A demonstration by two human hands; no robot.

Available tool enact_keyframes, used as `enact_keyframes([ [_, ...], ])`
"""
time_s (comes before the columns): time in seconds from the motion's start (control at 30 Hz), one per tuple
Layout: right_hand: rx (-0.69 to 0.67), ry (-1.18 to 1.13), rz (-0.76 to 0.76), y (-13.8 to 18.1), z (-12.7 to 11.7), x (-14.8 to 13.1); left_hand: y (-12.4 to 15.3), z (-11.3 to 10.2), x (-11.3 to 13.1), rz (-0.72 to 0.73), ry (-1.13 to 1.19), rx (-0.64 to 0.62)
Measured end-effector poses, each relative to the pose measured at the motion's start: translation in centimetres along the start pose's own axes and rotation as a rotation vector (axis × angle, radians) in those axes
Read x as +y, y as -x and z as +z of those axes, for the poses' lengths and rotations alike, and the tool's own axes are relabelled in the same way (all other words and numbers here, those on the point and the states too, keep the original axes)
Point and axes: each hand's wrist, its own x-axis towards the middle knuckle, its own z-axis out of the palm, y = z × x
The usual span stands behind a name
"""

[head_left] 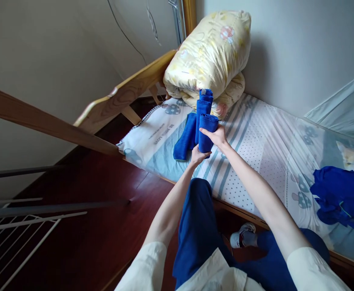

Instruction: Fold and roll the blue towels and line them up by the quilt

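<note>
Between my two hands is a rolled blue towel [207,126], upright, its coiled end facing up. My left hand [200,155] grips its lower end from below. My right hand [217,136] wraps its upper right side, thumb across the front. Just behind it stand more blue rolls [204,106] in a line toward the quilt. Another folded blue piece [183,141] lies on the bed to the left of them. Farther right, a crumpled pile of blue cloth [343,198] rests on the bed. Whether the held roll touches the one behind is unclear.
A folded yellow quilt [213,48] sits at the head of the bed [256,157], against the wall. A wooden headboard [128,91] and a wooden post [49,121] stand at left. A white metal rack [28,238] is on the dark red floor [104,226].
</note>
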Motion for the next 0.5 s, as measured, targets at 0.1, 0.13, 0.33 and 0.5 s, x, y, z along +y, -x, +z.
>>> enact_keyframes([
  [0.1,-0.005,0.007,0.011,-1.8,1.4,0.6,-1.5,-1.2,-0.4,0.028,-0.022,0.062],
  [0.13,-0.003,0.007,0.016,-2.2,1.8,0.9,-1.8,-1.5,-0.6,0.035,-0.032,0.082],
  [0.33,-0.006,0.025,0.063,-3.7,3.5,3.3,-3.0,-1.7,-2.2,0.011,-0.042,0.103],
  [0.5,-0.007,0.023,0.084,-4.3,4.1,4.9,-3.5,-1.4,-2.9,-0.046,-0.082,0.090],
])
